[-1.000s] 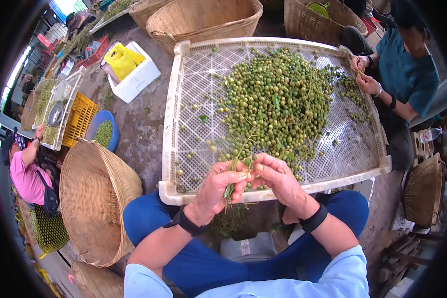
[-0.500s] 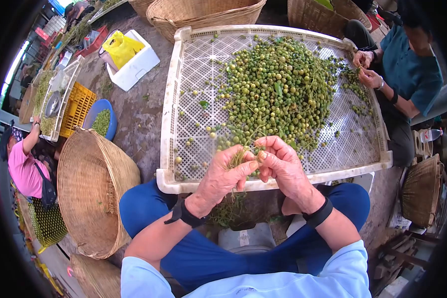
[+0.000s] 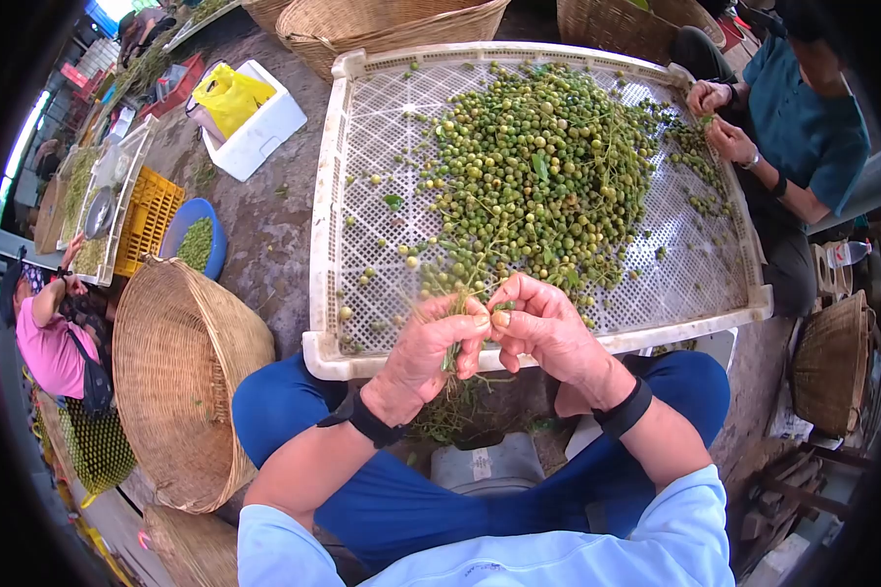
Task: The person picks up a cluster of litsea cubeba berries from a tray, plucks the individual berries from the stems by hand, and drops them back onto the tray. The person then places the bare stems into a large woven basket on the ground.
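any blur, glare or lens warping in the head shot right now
Head view: the wide lens bows the white tray and the corners go black; head view: a hazy patch softens the green berries just beyond the left hand; head view: the bright strip at upper left looks washed out.

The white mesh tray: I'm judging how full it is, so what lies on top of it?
Small green fruits with thin stems are heaped on the tray; loose fruits and a leaf lie left of the heap. Whatever lies under the heap is hidden.
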A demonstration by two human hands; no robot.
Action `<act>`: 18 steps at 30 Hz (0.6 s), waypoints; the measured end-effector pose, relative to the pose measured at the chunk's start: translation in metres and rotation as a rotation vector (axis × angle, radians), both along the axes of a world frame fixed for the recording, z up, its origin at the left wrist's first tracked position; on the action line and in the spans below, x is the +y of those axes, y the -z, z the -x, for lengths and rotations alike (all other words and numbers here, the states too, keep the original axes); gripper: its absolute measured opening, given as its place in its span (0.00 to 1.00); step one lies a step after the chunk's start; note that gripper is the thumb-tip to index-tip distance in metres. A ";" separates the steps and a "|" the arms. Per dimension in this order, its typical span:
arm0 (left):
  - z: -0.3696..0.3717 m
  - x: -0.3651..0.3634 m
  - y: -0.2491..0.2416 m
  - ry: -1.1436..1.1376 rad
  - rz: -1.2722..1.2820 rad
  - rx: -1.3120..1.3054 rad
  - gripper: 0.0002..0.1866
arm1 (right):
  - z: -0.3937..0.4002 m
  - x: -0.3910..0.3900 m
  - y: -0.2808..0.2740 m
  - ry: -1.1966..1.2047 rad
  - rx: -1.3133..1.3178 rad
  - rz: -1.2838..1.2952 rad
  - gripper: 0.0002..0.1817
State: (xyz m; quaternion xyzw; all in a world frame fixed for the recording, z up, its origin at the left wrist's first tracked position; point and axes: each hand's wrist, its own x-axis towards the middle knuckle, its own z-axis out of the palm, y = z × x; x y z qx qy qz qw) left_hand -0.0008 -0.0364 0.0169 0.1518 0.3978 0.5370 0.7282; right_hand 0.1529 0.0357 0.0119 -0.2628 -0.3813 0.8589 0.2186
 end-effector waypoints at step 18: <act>0.006 -0.006 0.001 0.013 0.060 0.155 0.03 | 0.002 -0.006 0.006 -0.076 -0.215 -0.160 0.14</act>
